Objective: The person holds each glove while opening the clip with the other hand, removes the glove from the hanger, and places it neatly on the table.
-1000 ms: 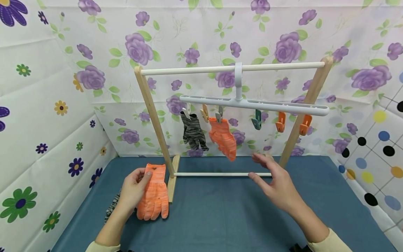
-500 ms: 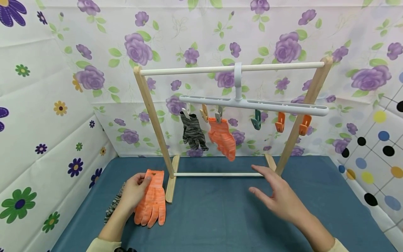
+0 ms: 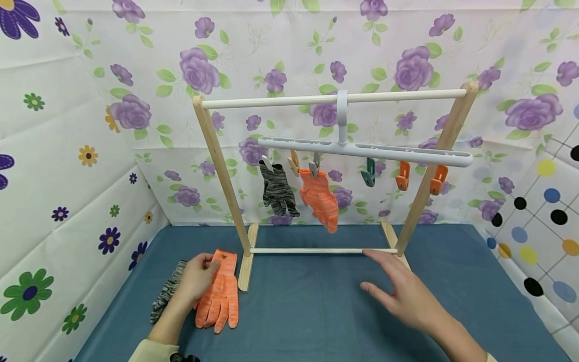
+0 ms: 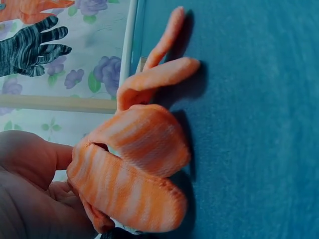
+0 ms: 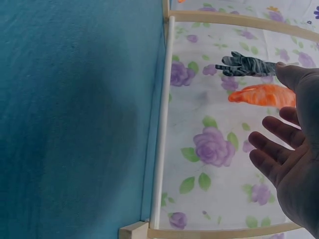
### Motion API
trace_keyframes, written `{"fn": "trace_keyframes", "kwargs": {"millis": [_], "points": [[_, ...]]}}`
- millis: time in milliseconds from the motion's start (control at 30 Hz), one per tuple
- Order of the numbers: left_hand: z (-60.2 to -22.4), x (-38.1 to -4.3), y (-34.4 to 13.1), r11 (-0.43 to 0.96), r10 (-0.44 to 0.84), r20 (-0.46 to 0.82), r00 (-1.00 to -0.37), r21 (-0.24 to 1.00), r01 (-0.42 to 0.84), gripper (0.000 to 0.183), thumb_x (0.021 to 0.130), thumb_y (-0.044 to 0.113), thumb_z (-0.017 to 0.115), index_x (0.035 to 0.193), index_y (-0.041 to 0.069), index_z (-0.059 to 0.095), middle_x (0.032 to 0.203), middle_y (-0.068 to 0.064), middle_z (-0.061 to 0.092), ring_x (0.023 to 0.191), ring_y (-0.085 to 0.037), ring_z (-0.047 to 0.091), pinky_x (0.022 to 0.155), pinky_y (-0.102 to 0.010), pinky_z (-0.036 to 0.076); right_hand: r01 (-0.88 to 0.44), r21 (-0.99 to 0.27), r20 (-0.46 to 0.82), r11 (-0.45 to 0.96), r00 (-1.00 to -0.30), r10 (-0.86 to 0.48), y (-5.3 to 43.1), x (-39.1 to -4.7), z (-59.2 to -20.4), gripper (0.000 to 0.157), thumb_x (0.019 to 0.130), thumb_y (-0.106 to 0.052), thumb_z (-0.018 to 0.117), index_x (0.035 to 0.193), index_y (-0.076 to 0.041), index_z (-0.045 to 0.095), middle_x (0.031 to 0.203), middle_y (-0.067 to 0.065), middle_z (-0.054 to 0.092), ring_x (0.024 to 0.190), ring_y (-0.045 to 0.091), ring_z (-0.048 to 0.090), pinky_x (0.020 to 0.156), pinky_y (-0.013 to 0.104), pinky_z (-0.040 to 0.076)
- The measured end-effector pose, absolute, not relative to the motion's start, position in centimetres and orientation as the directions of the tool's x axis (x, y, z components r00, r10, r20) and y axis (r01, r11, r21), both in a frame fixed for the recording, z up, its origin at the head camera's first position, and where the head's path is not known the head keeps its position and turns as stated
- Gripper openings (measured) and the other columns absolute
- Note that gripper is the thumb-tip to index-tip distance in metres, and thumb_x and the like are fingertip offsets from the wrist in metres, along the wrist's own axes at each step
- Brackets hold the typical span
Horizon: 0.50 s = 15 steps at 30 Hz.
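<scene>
A pale sleeve (image 3: 154,350) pokes in over the near edge of the blue desk (image 3: 307,317), toward the left. Its left hand (image 3: 196,276) pinches an orange glove (image 3: 219,296) near the top, with the thumb on one side and the fingers bent behind. The orange glove is by the left side of the desk, with its open end up and its fingers pointing at the near edge. I can't tell how much of it touches the desk.

The right hand (image 3: 400,294) is in the air over the right half of the desk. It holds nothing. Its thumb is wide apart from its fingers, which are only a little bent.

A stripy black and gray glove (image 3: 168,291) lies near the left edge, partly behind the left arm.

Farther back stands a wooden rack (image 3: 221,171), with a thin low bar (image 3: 312,251) near the far edge of the desk. A gray hanger (image 3: 384,152) hooks on the rack's top bar (image 3: 280,101). Under it, a white clip (image 3: 268,162) holds a dark stripy glove (image 3: 278,190) and a gray clip (image 3: 314,167) holds a second orange glove (image 3: 320,200). Tan, green and two orange clips (image 3: 403,176) hang there too.

Behind is a cloth with purple flowers (image 3: 271,45).
</scene>
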<state>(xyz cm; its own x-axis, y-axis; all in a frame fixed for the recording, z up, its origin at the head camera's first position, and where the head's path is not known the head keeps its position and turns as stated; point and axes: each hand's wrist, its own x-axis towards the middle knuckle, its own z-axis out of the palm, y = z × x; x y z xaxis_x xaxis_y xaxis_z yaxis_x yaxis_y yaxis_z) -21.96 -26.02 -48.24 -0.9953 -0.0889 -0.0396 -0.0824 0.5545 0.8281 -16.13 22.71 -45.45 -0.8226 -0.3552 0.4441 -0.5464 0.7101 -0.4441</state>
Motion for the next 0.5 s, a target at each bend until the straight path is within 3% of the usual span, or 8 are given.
{"fn": "trace_keyframes", "kwargs": {"millis": [500], "points": [[-49.24, -22.48, -25.64, 0.658, -0.085, -0.083, -0.993, 0.744, -0.118, 0.04, 0.109, 0.011, 0.058, 0.143, -0.011, 0.05, 0.098, -0.018, 0.062, 0.072, -0.024, 0.058, 0.06, -0.039, 0.048, -0.55, -0.413, 0.405, 0.726, -0.824, -0.395, 23.63, -15.7, -46.43, 0.071, 0.096, -0.038, 0.082, 0.158, -0.026, 0.048, 0.151, -0.001, 0.056, 0.136, 0.023, 0.057, 0.099, 0.054, 0.054]]}}
